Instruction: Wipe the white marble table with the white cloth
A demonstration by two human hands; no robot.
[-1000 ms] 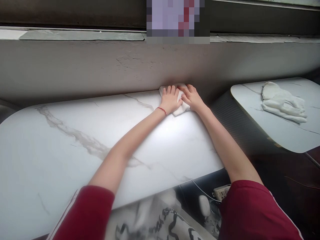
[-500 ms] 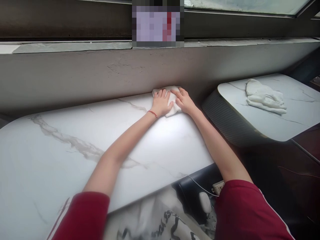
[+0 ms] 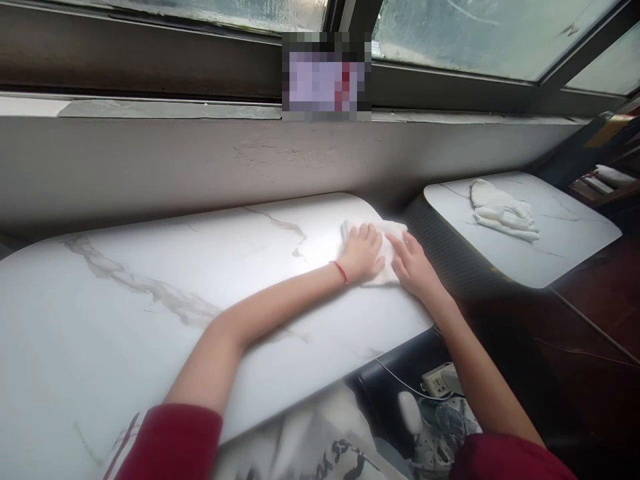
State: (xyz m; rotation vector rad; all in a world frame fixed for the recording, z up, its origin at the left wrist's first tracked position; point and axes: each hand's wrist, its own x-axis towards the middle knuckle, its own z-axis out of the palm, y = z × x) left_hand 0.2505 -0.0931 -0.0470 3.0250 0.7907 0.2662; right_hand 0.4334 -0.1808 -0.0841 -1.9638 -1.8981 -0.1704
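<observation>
A white cloth [image 3: 391, 270] lies bunched near the right end of a white marble-patterned table [image 3: 150, 353]. My left hand [image 3: 363, 253], a red string bracelet at its wrist, presses down on the cloth's left part with the fingers laid flat and slightly apart. On the cloth's right side rests my right hand [image 3: 413, 265], its fingers stretched out and spread over the edge. The cloth is partly hidden under both palms.
Beyond a dark gap to the right stands a second marble-patterned table [image 3: 565, 227] with another folded white cloth [image 3: 505, 212] on it. A wall [image 3: 200, 167] and window ledge run along the back. Below the near edge are a power strip [image 3: 440, 381] and a white cable.
Both hands have slid the cloth from the table's back edge toward the right end and nearer to me. My view has tilted up, showing more of the windows.
</observation>
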